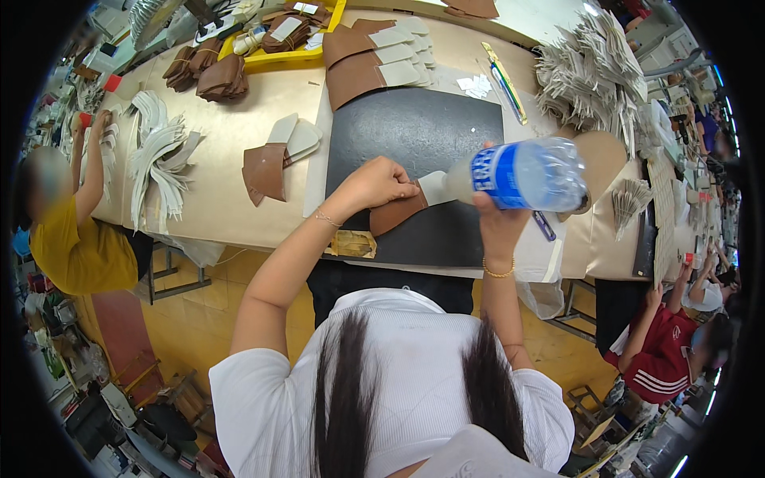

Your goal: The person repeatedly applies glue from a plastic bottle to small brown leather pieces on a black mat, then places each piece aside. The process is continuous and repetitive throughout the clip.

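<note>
A clear plastic bottle (550, 175) with a blue label lies tipped nearly sideways in my right hand (500, 227), whose fingers wrap round it from below. Its narrow end points left, over a white pad (434, 187) joined to a brown leather-like piece (398, 213). With fingers closed, my left hand (376, 185) pinches the upper edge of that brown piece. Both parts rest on a black mat (414, 119). The bottle covers the pad's right end, so I cannot tell whether they touch.
Stacked brown-and-white pieces (358, 68) lie beyond the mat; a smaller stack (275, 163) sits left. A yellow tray (299, 54) holds brown bundles. White strips (594, 72) pile up at the far right. A purple pen (544, 226) lies near my right wrist. People work on both sides.
</note>
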The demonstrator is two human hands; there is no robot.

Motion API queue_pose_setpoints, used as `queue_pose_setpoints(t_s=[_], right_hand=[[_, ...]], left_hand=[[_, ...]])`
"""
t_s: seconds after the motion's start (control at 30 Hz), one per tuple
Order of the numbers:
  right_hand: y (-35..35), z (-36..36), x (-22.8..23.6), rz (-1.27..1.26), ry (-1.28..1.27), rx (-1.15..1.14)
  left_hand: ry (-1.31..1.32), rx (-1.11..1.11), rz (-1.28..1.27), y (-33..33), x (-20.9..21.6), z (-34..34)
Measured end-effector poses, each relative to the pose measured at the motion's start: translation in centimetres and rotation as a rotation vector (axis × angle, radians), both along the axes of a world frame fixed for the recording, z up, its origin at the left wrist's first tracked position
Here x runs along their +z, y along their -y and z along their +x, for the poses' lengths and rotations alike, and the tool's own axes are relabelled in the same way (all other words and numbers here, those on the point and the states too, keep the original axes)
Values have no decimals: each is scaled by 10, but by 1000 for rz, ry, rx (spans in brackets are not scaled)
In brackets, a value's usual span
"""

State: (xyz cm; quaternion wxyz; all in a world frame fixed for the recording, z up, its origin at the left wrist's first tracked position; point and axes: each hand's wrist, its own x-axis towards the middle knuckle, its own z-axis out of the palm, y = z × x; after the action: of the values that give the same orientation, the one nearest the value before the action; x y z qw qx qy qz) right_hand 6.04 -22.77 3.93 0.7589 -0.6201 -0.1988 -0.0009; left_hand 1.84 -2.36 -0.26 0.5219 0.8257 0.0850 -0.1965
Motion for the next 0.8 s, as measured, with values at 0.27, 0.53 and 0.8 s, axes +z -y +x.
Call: queue_pose_setpoints(t_s=[0.27,0.53,0.8], right_hand=[[-5,-16,-7,-488,153,31],[-12,-12,-10,-337,149,-156],[20,-1,-10,-425,50,-240]], left_hand=[[-143,33,-33,-1,5,3],[-77,43,-21,-1,-1,3],[-45,38,-27,-1,-4,2]])
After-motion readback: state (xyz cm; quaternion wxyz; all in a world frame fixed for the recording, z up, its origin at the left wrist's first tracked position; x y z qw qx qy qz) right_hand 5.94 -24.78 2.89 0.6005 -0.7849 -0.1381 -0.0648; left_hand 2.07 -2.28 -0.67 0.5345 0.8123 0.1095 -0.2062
